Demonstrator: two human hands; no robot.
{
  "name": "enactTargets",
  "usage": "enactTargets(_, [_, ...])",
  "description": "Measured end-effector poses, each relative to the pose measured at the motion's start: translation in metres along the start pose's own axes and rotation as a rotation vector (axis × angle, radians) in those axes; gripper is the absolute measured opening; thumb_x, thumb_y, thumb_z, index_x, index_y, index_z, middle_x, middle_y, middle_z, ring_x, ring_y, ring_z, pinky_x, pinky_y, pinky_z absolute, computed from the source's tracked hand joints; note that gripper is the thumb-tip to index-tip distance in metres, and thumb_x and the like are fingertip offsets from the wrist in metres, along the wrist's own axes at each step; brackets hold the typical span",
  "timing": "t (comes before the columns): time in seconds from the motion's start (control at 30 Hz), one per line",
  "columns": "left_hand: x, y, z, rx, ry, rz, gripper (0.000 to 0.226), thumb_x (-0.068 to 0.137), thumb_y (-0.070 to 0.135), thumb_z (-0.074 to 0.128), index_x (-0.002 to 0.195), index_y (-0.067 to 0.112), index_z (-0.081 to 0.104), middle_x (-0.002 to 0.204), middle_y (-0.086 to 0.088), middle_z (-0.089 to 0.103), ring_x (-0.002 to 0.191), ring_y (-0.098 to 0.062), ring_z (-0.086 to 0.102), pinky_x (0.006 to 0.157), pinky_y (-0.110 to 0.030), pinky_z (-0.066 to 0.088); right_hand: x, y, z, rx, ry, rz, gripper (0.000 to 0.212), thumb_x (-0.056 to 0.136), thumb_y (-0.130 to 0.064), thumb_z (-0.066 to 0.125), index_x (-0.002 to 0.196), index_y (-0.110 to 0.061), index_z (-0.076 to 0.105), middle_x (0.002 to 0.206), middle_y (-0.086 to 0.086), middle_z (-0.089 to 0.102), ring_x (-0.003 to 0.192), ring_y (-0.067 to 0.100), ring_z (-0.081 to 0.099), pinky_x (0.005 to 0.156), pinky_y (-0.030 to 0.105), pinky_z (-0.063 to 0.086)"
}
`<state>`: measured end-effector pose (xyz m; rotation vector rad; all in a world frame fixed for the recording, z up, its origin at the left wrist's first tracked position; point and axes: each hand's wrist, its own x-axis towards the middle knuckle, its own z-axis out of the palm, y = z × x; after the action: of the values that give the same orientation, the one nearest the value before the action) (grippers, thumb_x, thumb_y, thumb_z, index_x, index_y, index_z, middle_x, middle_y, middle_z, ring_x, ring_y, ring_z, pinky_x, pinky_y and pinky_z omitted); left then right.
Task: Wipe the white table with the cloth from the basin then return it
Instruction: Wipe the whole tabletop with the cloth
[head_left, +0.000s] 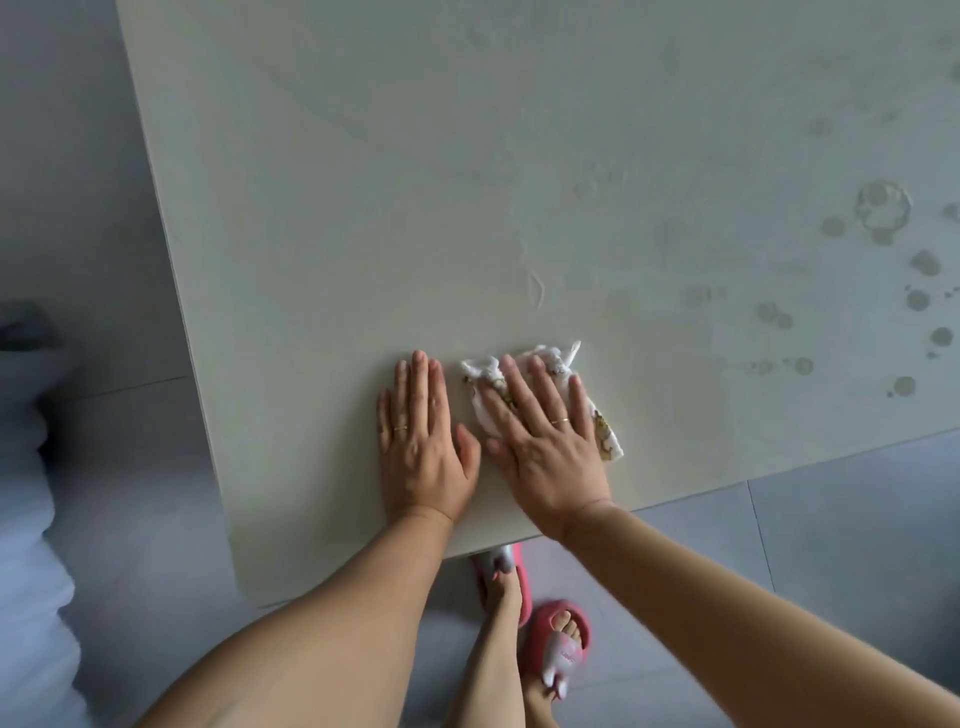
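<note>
The white table fills most of the view, its near edge running diagonally below my hands. A white cloth with a yellowish pattern lies crumpled on the table near that edge. My right hand presses flat on the cloth with straight, spread fingers. My left hand rests flat on the bare table just left of the cloth, fingers straight and together. Faint damp streaks show on the surface above the cloth. The basin is out of view.
Several water drops and ring marks dot the right part of the table. Grey tiled floor lies around the table. My feet in pink slippers stand under the near edge. A blurred pale object sits at the left.
</note>
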<state>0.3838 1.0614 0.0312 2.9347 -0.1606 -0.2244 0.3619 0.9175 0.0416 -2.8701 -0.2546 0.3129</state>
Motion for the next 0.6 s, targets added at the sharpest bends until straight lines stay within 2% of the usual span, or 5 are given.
enactTargets(0.1, [0.000, 0.000, 0.000, -0.007, -0.006, -0.004, 0.070, 0.079, 0.026, 0.039, 0.145, 0.002, 0.033, 0.154, -0.013, 0.028, 0.143, -0.030, 0.024, 0.115, -0.046, 0.021, 0.013, 0.053, -0.015, -0.116, -0.049, -0.138, 0.054, 0.097, -0.044, 0.025, 0.149, -0.032, 0.018, 0.158, -0.005, 0.015, 0.146, 0.019, 0.008, 0.117, 0.044, 0.003])
enactTargets(0.27, [0.000, 0.000, -0.001, -0.003, -0.028, -0.009, 0.070, 0.081, 0.027, 0.037, 0.146, 0.003, 0.031, 0.155, -0.013, 0.027, 0.143, -0.029, 0.024, 0.115, -0.046, 0.020, 0.043, 0.081, -0.029, 0.049, 0.087, 0.496, 0.055, 0.096, -0.042, 0.021, 0.150, -0.031, 0.013, 0.160, -0.003, 0.007, 0.146, 0.014, -0.004, 0.117, 0.042, -0.008])
enactTargets(0.33, [0.000, 0.000, -0.001, 0.006, -0.047, -0.003, 0.069, 0.082, 0.028, 0.036, 0.146, 0.002, 0.030, 0.155, -0.013, 0.026, 0.143, -0.030, 0.024, 0.115, -0.046, 0.018, 0.045, 0.046, -0.021, 0.105, 0.099, 0.563, 0.057, 0.095, -0.041, 0.024, 0.150, -0.029, 0.014, 0.160, -0.002, 0.005, 0.147, 0.020, -0.004, 0.116, 0.044, -0.010])
enactTargets(0.5, [0.000, 0.001, -0.002, 0.010, -0.059, -0.005, 0.066, 0.083, 0.029, 0.035, 0.142, 0.000, 0.036, 0.153, -0.016, 0.030, 0.141, -0.032, 0.027, 0.114, -0.048, 0.020, 0.016, 0.005, -0.004, -0.003, -0.016, -0.100, 0.053, 0.097, -0.042, 0.031, 0.148, -0.031, 0.024, 0.157, -0.004, 0.015, 0.146, 0.022, 0.009, 0.117, 0.047, 0.001])
enactTargets(0.6, [0.000, 0.001, -0.003, 0.005, -0.045, -0.012, 0.069, 0.081, 0.027, 0.036, 0.144, 0.001, 0.034, 0.154, -0.014, 0.028, 0.142, -0.031, 0.026, 0.115, -0.048, 0.020, 0.038, 0.064, -0.019, -0.134, -0.064, -0.161, 0.056, 0.095, -0.046, 0.024, 0.150, -0.036, 0.013, 0.159, -0.005, 0.013, 0.146, 0.018, 0.003, 0.116, 0.046, 0.000])
